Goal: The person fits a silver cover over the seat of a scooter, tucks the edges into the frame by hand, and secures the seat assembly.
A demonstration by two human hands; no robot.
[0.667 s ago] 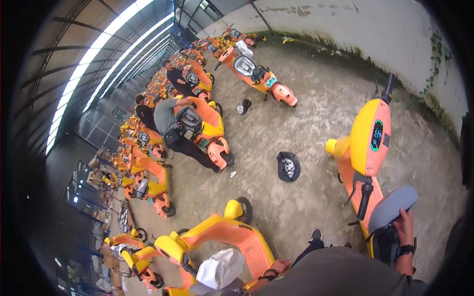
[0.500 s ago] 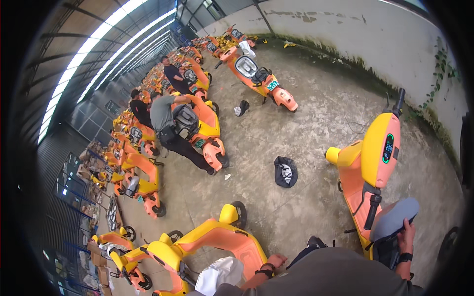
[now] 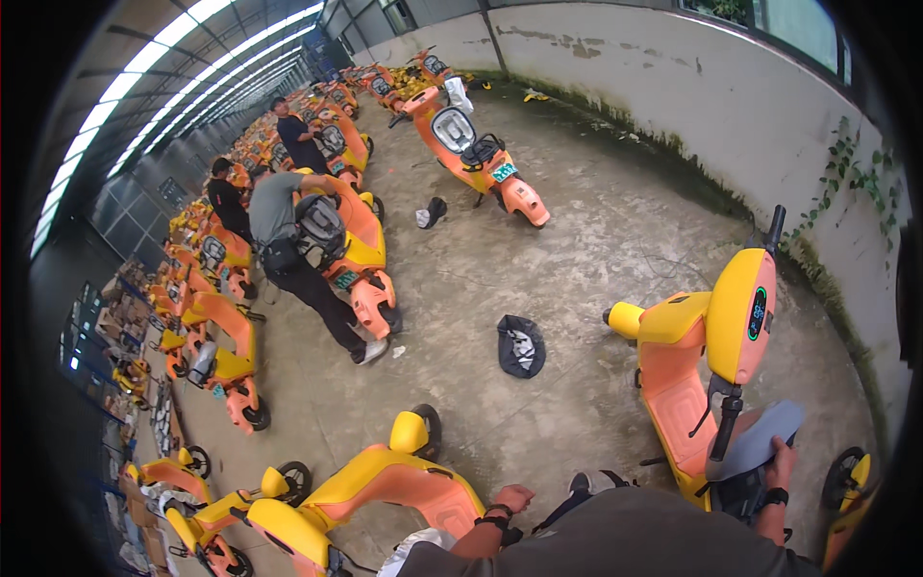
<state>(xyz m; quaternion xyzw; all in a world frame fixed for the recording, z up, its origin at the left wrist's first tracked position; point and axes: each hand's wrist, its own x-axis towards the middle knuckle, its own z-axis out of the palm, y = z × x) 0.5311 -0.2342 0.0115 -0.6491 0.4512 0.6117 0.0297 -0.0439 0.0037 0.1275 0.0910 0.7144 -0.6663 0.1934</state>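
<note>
At the lower right, my right hand (image 3: pixel 782 465) grips the edge of a grey-blue scooter seat (image 3: pixel 762 439), which is tilted up. It belongs to an orange and yellow electric scooter (image 3: pixel 675 389) with a lit round-ended display (image 3: pixel 759 313). Below the raised seat is a dark storage space (image 3: pixel 738 489), partly hidden. My left hand (image 3: pixel 513 498), fingers curled in and apparently holding nothing, hangs beside another orange and yellow scooter (image 3: pixel 385 483). A white bag or cloth (image 3: pixel 415 550) lies against that scooter by my left forearm.
A black bag with white contents (image 3: pixel 520 347) lies on the concrete floor ahead. At the left, a person in grey (image 3: pixel 279 216) bends over another scooter (image 3: pixel 358 252); two people in dark clothes stand beyond. Scooter rows fill the left; a wall (image 3: pixel 625 72) runs along the right.
The view has swung right, so the surroundings sit farther left. The seat in my right hand looks slightly lower. My left hand stays low with curled fingers.
</note>
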